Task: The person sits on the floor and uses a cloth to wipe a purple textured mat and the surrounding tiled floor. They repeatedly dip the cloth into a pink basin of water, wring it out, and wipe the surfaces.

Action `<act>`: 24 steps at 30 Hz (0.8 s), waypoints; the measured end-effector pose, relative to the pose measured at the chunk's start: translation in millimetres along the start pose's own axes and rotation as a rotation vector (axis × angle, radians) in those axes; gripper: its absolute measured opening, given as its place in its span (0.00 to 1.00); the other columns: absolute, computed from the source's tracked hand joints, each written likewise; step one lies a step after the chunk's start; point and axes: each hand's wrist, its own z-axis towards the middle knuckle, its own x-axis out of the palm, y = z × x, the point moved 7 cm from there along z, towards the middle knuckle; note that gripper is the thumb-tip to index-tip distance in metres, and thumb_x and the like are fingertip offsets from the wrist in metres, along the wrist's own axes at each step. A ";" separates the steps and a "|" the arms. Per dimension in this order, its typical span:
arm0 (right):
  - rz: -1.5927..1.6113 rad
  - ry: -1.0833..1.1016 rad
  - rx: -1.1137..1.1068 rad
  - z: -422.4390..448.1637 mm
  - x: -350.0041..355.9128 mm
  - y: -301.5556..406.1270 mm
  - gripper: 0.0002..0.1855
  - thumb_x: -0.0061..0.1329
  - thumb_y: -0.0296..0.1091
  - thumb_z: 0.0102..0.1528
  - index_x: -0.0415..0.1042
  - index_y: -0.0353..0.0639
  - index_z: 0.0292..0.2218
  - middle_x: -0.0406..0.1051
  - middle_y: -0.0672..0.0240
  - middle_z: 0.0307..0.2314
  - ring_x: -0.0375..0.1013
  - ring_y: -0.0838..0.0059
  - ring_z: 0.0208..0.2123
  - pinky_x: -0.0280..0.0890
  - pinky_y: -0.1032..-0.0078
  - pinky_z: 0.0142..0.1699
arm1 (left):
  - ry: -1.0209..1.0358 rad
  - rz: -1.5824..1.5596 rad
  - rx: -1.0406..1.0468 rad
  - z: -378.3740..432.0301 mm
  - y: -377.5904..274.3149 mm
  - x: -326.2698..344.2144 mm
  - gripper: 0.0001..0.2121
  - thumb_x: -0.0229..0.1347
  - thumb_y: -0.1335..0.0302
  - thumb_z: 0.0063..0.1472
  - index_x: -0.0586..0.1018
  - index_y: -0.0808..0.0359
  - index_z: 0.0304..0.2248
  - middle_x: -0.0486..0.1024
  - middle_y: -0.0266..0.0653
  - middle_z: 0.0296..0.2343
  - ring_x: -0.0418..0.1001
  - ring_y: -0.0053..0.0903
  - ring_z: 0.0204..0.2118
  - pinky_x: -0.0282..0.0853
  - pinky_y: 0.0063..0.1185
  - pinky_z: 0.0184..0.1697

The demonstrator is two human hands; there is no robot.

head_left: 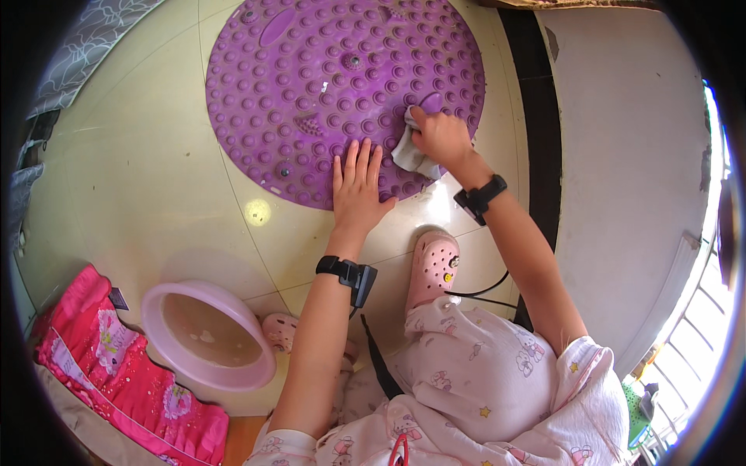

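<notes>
A round purple mat covered in raised knobs lies on the tiled floor in front of me. My left hand rests flat on its near edge, fingers spread, holding nothing. Bunched in my right hand is a whitish cloth, pressed against the mat's near right part. Part of the cloth is hidden under that hand. Small pale specks lie on the mat, and dirt shows between many knobs.
A pink basin of cloudy brownish water stands at the lower left, beside a red-pink patterned fabric item. A pink clog on my foot is near the mat. A dark strip runs along the wall at right. Black cables hang by my knee.
</notes>
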 end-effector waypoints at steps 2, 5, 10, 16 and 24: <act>0.014 -0.007 -0.075 3.4 -6.3 0.3 0.15 0.49 0.36 0.46 0.70 0.46 0.38 0.73 0.56 0.20 0.75 0.55 0.24 0.69 0.58 0.30 | -0.004 0.006 0.005 2.8 0.0 0.0 0.48 0.65 0.58 0.41 0.55 0.62 0.60 0.47 0.39 0.61 0.40 0.34 0.65 0.34 0.38 0.65; 0.111 -0.065 -0.043 -11.0 -22.4 -12.2 0.14 0.51 0.36 0.45 0.70 0.46 0.36 0.73 0.56 0.19 0.74 0.53 0.24 0.69 0.59 0.30 | 0.012 0.004 0.006 4.9 -3.2 0.3 0.47 0.65 0.58 0.41 0.55 0.62 0.60 0.48 0.39 0.61 0.41 0.34 0.65 0.35 0.38 0.65; 0.346 -0.005 0.054 -83.4 -39.7 -64.6 0.16 0.50 0.33 0.45 0.71 0.44 0.38 0.73 0.52 0.23 0.73 0.49 0.27 0.68 0.58 0.32 | -0.001 0.000 -0.007 2.6 0.3 -0.6 0.46 0.65 0.59 0.42 0.56 0.61 0.59 0.49 0.39 0.61 0.42 0.34 0.65 0.35 0.38 0.65; 0.098 0.153 0.277 -134.7 -32.0 -95.3 0.15 0.48 0.34 0.47 0.69 0.40 0.38 0.72 0.48 0.24 0.72 0.46 0.28 0.66 0.56 0.33 | 0.045 0.048 0.040 6.0 18.4 -7.9 0.46 0.65 0.59 0.42 0.56 0.61 0.59 0.49 0.37 0.61 0.41 0.33 0.65 0.35 0.37 0.65; 0.464 0.025 0.155 -23.7 -5.0 -25.4 0.14 0.46 0.36 0.48 0.68 0.36 0.35 0.73 0.47 0.25 0.73 0.46 0.30 0.68 0.56 0.38 | 0.070 0.046 0.012 11.7 14.2 -6.4 0.48 0.67 0.62 0.40 0.54 0.61 0.59 0.48 0.36 0.61 0.39 0.35 0.65 0.35 0.40 0.65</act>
